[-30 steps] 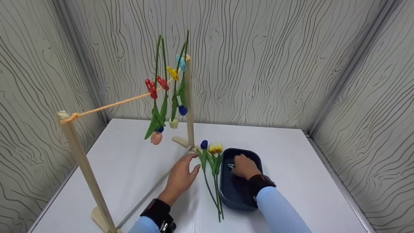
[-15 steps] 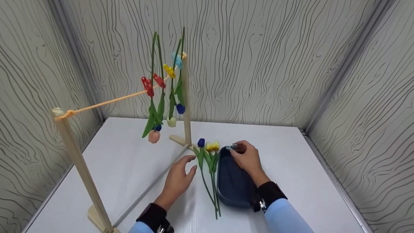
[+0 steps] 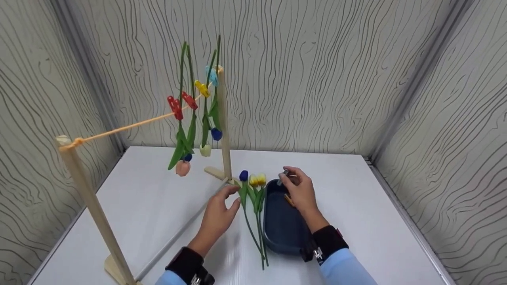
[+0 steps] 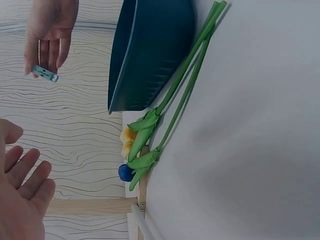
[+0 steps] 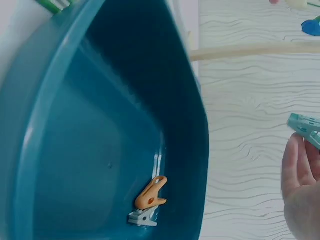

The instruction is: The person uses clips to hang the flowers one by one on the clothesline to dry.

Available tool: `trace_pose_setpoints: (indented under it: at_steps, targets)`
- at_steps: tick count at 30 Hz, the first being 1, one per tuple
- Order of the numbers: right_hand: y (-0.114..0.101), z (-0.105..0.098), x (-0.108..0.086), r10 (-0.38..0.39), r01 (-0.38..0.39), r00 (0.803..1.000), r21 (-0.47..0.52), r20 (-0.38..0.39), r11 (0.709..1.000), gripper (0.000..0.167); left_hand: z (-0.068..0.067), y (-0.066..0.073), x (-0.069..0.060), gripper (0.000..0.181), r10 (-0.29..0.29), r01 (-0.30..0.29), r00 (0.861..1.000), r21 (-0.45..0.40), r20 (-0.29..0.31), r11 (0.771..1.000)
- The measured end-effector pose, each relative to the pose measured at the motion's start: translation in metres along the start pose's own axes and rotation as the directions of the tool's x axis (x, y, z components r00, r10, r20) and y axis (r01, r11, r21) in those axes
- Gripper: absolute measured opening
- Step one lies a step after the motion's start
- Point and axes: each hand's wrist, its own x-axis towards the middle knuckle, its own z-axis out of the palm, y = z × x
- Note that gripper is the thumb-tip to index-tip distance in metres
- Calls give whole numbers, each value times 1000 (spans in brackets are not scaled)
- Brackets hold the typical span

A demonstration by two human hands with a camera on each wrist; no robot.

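Note:
The right hand (image 3: 303, 192) pinches a light blue-green clothespin (image 5: 306, 126) between thumb and fingertips, raised over the far end of the dark blue bin (image 3: 283, 233). Inside the bin lie an orange clothespin (image 5: 151, 194) and a white one (image 5: 143, 217). Left of the bin, the left hand (image 3: 217, 215) hovers with relaxed, parted fingers and holds nothing. Its fingertips are close to the leaves of a blue tulip (image 3: 243, 175), which lies beside yellow tulips (image 3: 258, 180) on the table.
A wooden stand (image 3: 97, 213) carries an orange cord (image 3: 128, 126) at the left. Several tulips hang heads down from it by red (image 3: 175, 108), yellow (image 3: 202, 88) and light blue (image 3: 212, 75) clothespins. The white table (image 3: 340, 190) extends right of the bin.
The right hand has lifted the clothespin out of the bin and turned it in its fingertips. An orange clothespin has come into sight in the bin. The left hand has hardly moved.

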Motion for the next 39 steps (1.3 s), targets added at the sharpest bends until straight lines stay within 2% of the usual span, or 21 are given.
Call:
trace_pose_setpoints:
  at_steps: [3,8,12,17,22,27,34,39]
  targets:
    - [-7,4,-6,-21,20,999,12,43,1000,39,-1,6,3,32,-23,22,1000,-91,-9,996]
    - [-23,15,-17,-76,69,993,78,92,995,42,-2,19,4,33,-73,67,997,-234,-17,970]
    - [-36,26,-26,-95,77,984,124,149,989,40,-5,31,3,37,-67,58,998,-302,-20,952]
    - [-50,37,-36,-127,86,959,170,252,982,41,-8,43,6,44,-36,29,999,-384,-9,923]
    - [-57,45,-43,-135,86,948,175,289,981,41,-9,47,7,43,-44,31,999,-397,-22,917]
    - [-62,50,-46,-115,77,957,146,268,986,33,-11,47,6,38,-77,46,995,-395,-63,917]
    - [-63,52,-45,-117,70,960,186,253,980,30,-10,50,11,38,-154,102,985,-457,-78,884]
    - [-65,54,-44,-116,71,960,179,254,981,28,-11,51,15,33,-169,109,981,-457,-93,883]
